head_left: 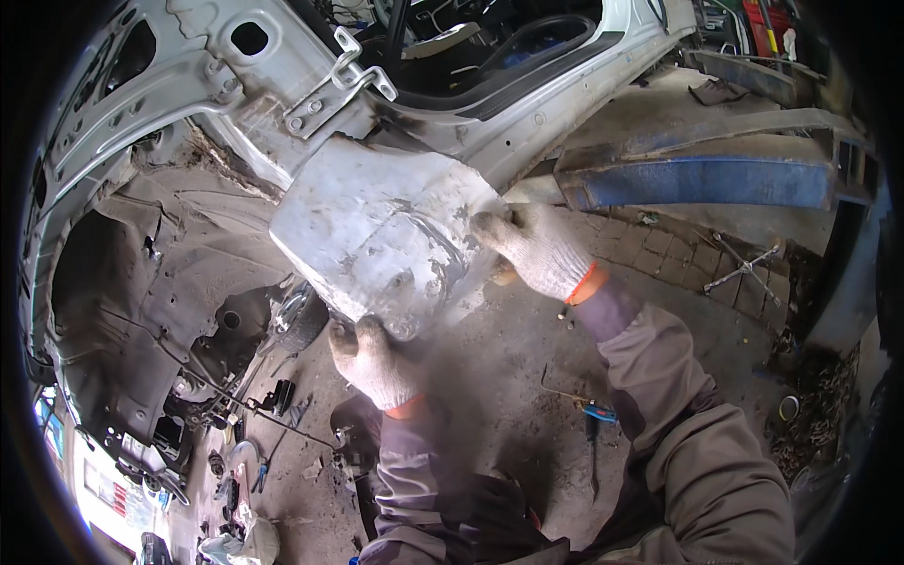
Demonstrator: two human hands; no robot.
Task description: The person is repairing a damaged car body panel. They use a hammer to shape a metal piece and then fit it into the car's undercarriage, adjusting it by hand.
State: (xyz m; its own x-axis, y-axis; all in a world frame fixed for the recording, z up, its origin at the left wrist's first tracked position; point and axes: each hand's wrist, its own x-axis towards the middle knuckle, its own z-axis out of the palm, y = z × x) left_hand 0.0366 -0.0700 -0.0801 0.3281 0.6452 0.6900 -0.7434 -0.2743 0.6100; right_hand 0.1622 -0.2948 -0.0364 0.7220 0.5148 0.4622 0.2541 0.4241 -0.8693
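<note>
Over grimy floor (692, 344), left hand (377, 365) and right hand (541, 250) clamp edges of a scuffed pale panel (363, 226).

A sheet-metal panel (377, 217) is held above the floor (513, 377), its near edge gripped in the left hand (377, 367) and its right edge in the right hand (546, 250). Beyond its far edge, a door hinge (356, 80) is mounted on the car body (471, 132); to its left, the wheel arch (160, 245) is set. On the floor, a screwdriver (592, 457) is placed left of the right forearm. Farther right, a four-way lug wrench (746, 267) is laid before a steel beam (702, 182).
</note>
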